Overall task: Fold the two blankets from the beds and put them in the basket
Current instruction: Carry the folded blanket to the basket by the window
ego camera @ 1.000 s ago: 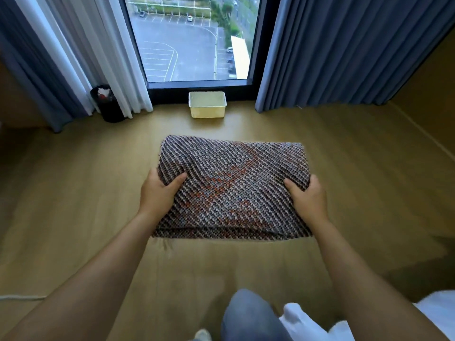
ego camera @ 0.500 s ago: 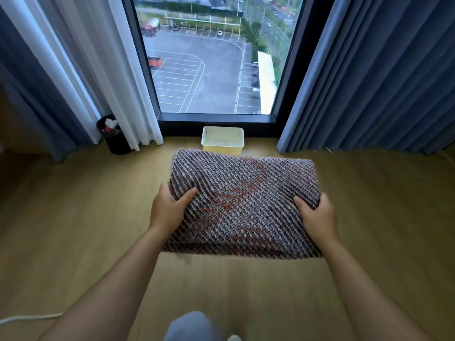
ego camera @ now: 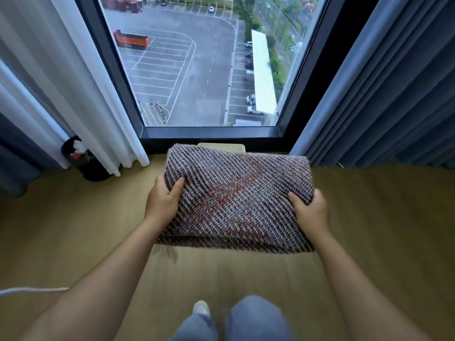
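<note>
Left hand (ego camera: 161, 201) and right hand (ego camera: 311, 212) each clamp a side of the folded blanket (ego camera: 236, 200), held above the floor (ego camera: 73, 230), seemingly over the mostly hidden basket (ego camera: 221, 146) by the window.

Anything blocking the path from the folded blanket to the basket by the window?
Nothing visible. The left hand and right hand grip the blanket, which hides all of the basket but its far rim. The black bin stands off to the left.
</note>
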Available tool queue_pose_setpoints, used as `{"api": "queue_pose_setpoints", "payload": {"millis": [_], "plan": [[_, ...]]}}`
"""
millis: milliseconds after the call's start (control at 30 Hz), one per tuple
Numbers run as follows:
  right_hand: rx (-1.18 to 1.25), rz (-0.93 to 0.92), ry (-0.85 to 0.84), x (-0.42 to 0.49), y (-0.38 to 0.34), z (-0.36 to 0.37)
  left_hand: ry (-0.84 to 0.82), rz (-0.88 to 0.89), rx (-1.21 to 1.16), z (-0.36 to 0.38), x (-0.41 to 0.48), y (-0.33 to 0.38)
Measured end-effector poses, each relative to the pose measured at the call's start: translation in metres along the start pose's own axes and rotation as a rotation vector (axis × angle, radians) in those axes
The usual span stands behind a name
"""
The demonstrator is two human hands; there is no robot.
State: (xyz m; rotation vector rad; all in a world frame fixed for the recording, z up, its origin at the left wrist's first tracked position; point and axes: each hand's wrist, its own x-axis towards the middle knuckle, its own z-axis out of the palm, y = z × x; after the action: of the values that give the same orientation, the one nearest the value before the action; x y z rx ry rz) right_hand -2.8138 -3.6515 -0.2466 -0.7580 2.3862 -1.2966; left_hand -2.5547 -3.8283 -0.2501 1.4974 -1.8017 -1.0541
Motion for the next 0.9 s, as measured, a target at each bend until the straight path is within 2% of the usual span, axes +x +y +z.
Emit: {"api": "queue_pose_setpoints", "payload": {"millis": [300, 533, 633, 800, 900], "plan": [[0.021, 0.108, -0.079, 0.209, 0.015, 0.063, -0.214, -0.176, 0.043, 0.118, 0.214, 0.022], [-0.048, 0.277, -0.133, 0.388, 0.053, 0.128, -0.327, -0.432, -0.038, 0.233, 0.373, 0.021], [-0.109, 0.324, -0.159, 0.449, 0.069, 0.166, -0.280, -0.525, -0.086, 0.278, 0.434, 0.002], [-0.183, 0.329, -0.126, 0.535, 0.126, 0.243, -0.290, -0.506, -0.056, 0.368, 0.539, -0.064], [-0.226, 0.295, -0.103, 0.580, 0.175, 0.301, -0.303, -0.524, -0.067, 0.425, 0.594, -0.128]]}}
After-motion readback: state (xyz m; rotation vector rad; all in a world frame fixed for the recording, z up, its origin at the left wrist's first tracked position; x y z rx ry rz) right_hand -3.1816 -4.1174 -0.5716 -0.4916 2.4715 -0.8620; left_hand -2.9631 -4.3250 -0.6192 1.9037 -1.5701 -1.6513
